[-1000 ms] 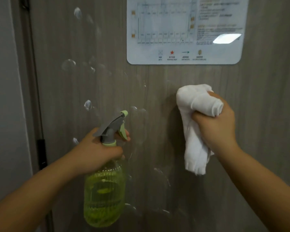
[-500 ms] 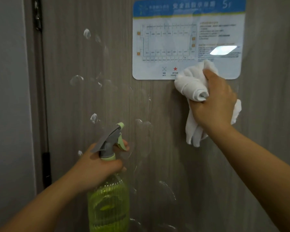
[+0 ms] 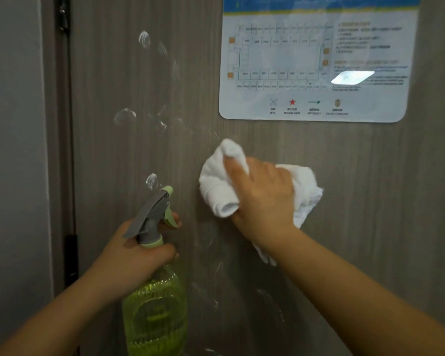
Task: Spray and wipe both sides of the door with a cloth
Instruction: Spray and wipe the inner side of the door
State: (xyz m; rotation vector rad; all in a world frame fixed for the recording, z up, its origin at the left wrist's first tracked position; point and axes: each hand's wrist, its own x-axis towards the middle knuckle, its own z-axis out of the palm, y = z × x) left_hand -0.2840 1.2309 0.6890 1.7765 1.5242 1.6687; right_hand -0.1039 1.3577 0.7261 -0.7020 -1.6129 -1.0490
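at the far left a dark hinge strip (image 3: 68, 150) runs down beside the door (image 3: 129, 150), whose wood-grain face carries foamy spray blotches (image 3: 144, 39). the left hand (image 3: 129, 260) curls around the neck of the spray bottle (image 3: 156, 312), one finger by the trigger. the right hand (image 3: 262, 199) grips the bunched white cloth (image 3: 216, 186) and presses it to the door below the floor-plan sign (image 3: 316, 60). the likely risk: the blotches lie up and left of the cloth, so they could run down or dry into streaks if the wipe misses them; a loose cloth tail could also smear.
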